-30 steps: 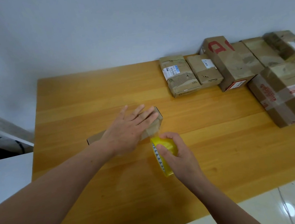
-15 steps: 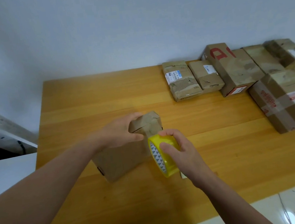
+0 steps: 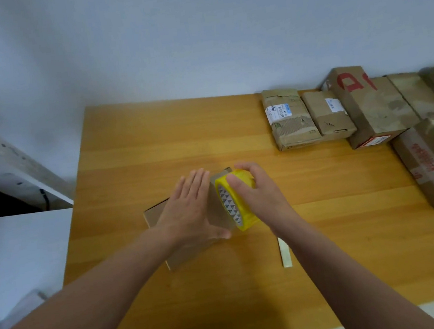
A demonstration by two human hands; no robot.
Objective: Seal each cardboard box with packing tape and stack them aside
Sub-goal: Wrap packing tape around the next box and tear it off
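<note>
Wooden worktop (image 3: 154, 144) against a pale wall. Far right: cluster of taped boxes (image 3: 374, 108), packed side by side and touching. Near the middle: small cardboard box (image 3: 156, 214) lying flat, angled to the worktop edge. Left hand (image 3: 189, 213) laid flat on its top, fingers straight and close together, pressing down. Right hand (image 3: 257, 195) curled over a yellow tape roll (image 3: 235, 208), gripping it; the roll stands on edge at the box's right end, just beside the left fingers. Pale narrow strip (image 3: 285, 254) lies on the worktop by the right wrist
</note>
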